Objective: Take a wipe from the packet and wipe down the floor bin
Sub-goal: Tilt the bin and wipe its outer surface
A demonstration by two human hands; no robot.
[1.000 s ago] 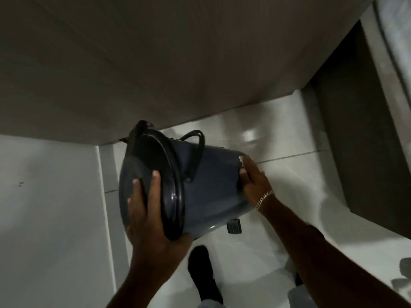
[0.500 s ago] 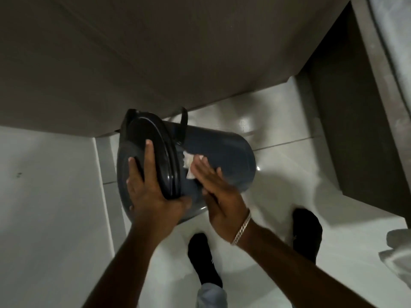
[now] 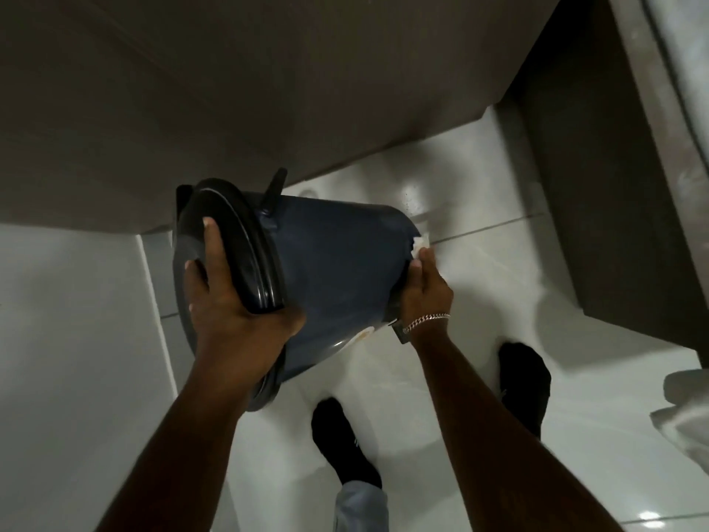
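A dark blue floor bin (image 3: 337, 263) with a black lid (image 3: 230, 240) is held off the floor, tipped on its side with the lid toward the left. My left hand (image 3: 234, 301) grips the lid's rim, fingers spread over the lid and thumb under the body. My right hand (image 3: 424, 289) presses a white wipe (image 3: 420, 243) against the bin's bottom end at the right; only a crumpled corner of the wipe shows above the fingers. The black carry handle (image 3: 273, 192) sticks up behind the lid. The wipe packet is not in view.
A brown cabinet front (image 3: 230, 90) fills the top, and a dark panel (image 3: 598, 186) stands at the right. Below is glossy white tile floor (image 3: 498, 263) with my two black shoes (image 3: 345, 443). Something white (image 3: 686, 408) lies at the right edge.
My right hand slid the wipe from beside the lid along the bin's side to its bottom end. The bin has turned a little in my left hand, which keeps its hold.
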